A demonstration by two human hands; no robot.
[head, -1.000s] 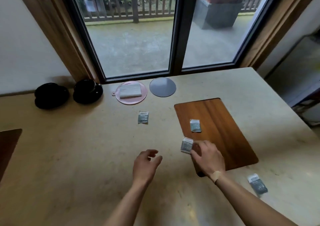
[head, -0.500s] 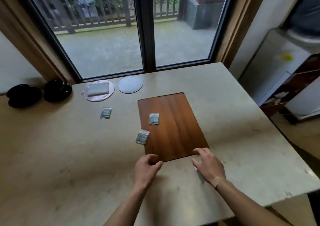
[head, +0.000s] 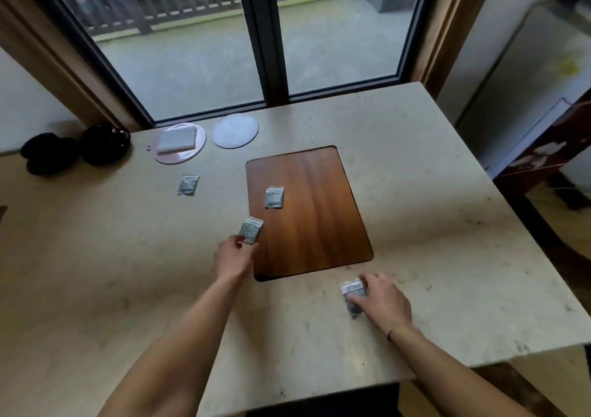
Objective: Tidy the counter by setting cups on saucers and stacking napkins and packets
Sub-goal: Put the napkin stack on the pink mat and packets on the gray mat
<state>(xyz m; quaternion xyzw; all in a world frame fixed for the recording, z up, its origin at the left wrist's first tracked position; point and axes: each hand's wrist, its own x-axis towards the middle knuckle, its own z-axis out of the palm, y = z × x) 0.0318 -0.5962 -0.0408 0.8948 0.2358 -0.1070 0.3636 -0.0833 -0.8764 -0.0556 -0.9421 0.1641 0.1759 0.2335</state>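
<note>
Several small grey packets lie on the beige counter (head: 96, 288). My left hand (head: 232, 258) pinches the lower edge of one packet (head: 251, 229) at the left edge of the wooden board (head: 313, 218). My right hand (head: 382, 301) rests on another packet (head: 351, 292) near the counter's front edge, fingers closed over it. A third packet (head: 274, 197) lies on the board, a fourth (head: 188, 184) on the counter to the left. Two black cups on saucers (head: 105, 144) (head: 48, 152) stand at the far left. A folded white napkin (head: 176, 140) sits on a pink mat (head: 192, 154).
A pale round mat (head: 235, 130) lies next to the pink one, below the window (head: 224, 48). The counter's right and front edges drop to the floor. A white appliance (head: 527, 64) stands at the right.
My right hand moved from the packet by the board to the packet near the front edge. My left hand reached forward and took hold of the packet at the board's left edge. The view shifted.
</note>
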